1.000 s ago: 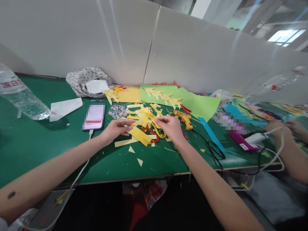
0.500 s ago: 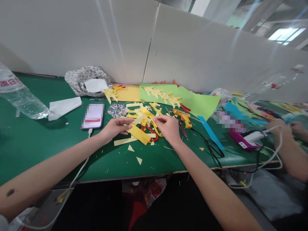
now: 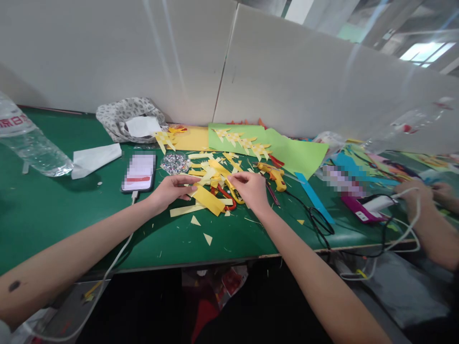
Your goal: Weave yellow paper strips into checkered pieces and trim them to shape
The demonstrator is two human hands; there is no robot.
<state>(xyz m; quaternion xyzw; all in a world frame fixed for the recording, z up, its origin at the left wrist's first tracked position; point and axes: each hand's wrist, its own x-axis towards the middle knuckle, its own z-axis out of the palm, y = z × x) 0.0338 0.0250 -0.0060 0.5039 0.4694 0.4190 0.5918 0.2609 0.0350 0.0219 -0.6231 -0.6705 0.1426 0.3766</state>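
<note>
My left hand (image 3: 175, 190) pinches the upper left end of a wide yellow paper strip (image 3: 208, 199) that slants toward the table's front. Opposite it, my right hand (image 3: 251, 191) is closed at the fingertips on the end of another yellow strip (image 3: 219, 167). Pale yellow strips (image 3: 206, 177) cross between the hands, and where they overlap is hard to make out. Under them lie scissors with red handles (image 3: 229, 200), partly covered by paper. A pale strip (image 3: 182, 210) and small paper triangles (image 3: 208, 239) lie nearer the front edge.
A yellow glue gun (image 3: 274, 176) with a black cord lies right of my hands. On the left are a charging phone (image 3: 139, 173) and a water bottle (image 3: 32, 138). Woven paper fish (image 3: 247, 143) rest on green sheets (image 3: 297, 150). Another person's hands (image 3: 416, 193) are at far right.
</note>
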